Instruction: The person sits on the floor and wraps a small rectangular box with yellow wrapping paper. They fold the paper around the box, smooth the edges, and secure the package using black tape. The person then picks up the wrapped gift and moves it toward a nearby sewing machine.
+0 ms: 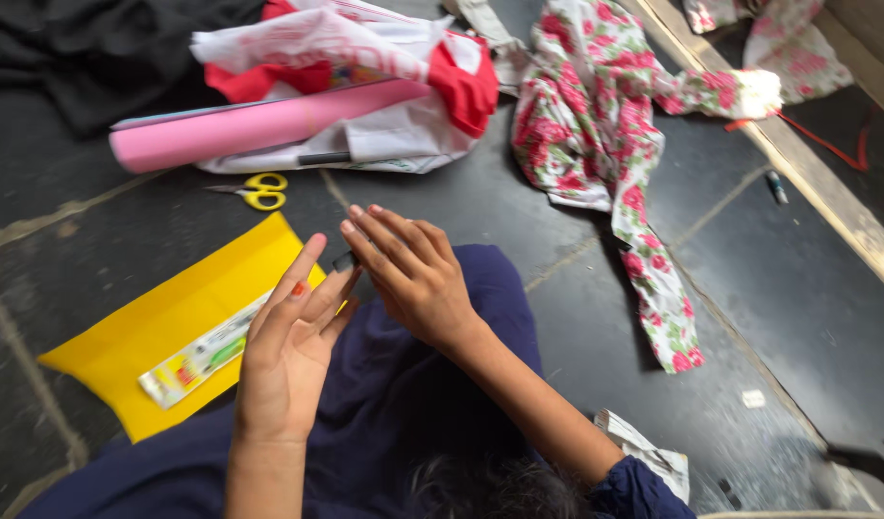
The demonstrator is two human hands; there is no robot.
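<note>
My left hand [288, 346] and my right hand [408, 274] meet above my lap, which is covered in dark blue cloth [404, 384]. Between their fingertips sits a small dark object [344, 260], mostly hidden, so I cannot tell what it is. The left fingers are spread and raised; the right fingers curl over the object. Just left of my left hand lies a folded yellow sheet [144, 332] on the dark floor, with a long narrow packet [202, 356] resting on it.
Yellow-handled scissors [255, 190] lie beyond the yellow sheet. A pink roll [250, 127] rests on white and red bags [365, 58]. Floral cloth [596, 125] spreads to the right. A wooden ledge [836, 202] runs along the far right.
</note>
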